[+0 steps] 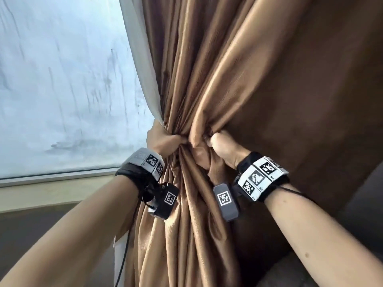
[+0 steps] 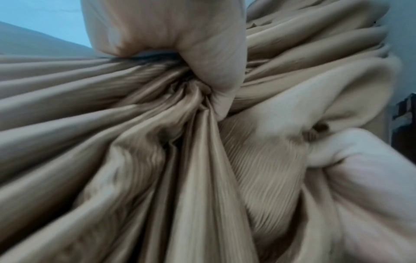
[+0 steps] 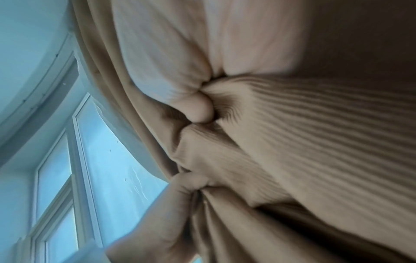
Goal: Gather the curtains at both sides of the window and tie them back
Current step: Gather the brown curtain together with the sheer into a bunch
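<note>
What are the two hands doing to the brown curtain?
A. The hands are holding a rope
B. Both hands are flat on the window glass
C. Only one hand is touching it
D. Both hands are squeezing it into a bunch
D. In the head view the left hand and the right hand both grip the brown curtain side by side, pinching its folds into a tight bunch.

The curtain (image 1: 207, 83) is glossy golden-brown with fine ribbing, its lining (image 1: 145, 65) pale grey-white. The window pane (image 1: 62, 79) looks milky blue, streaked dark. Wrist bands (image 1: 262, 177) carry black-and-white square codes, perhaps on grey.
</note>
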Available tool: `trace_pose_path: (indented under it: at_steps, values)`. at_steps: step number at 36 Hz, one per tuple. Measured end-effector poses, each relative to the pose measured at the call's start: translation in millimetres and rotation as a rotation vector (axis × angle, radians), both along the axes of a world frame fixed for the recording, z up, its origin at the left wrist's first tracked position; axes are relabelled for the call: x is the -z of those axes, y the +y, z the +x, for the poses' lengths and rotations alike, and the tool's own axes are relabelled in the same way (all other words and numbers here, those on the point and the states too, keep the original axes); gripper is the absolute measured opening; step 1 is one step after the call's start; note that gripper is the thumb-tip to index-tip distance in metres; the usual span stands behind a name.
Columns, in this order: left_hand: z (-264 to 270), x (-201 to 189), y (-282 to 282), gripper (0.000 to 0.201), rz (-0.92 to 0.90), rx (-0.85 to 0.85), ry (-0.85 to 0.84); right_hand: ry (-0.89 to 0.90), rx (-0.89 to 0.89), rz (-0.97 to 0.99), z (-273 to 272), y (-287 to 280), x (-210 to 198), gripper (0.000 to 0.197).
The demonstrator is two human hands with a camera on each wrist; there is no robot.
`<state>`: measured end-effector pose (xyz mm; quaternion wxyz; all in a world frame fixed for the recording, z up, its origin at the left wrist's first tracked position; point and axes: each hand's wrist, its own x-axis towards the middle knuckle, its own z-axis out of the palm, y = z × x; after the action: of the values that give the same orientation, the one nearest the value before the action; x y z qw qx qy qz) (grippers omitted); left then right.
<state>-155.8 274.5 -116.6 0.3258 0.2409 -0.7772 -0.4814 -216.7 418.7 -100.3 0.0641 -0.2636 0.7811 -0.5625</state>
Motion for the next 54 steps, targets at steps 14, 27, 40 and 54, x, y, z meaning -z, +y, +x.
trace_pose_path:
  at_steps: [14,27,40,54]
  values:
    - [8,-4,11,0.099,0.187,0.288,0.014,0.231,-0.044,0.634,11,-25,22,0.079]
    - [-5,-4,24,0.077,-0.170,-0.144,-0.116,0.057,-0.224,0.327,2,8,23,0.107]
    - [9,-17,-23,0.068,-0.039,0.226,-0.056,-0.213,0.802,-0.157,-128,94,64,0.142]
    - [32,-30,-13,0.054,0.003,0.668,-0.128,-0.432,-0.358,-0.362,-44,25,21,0.014]
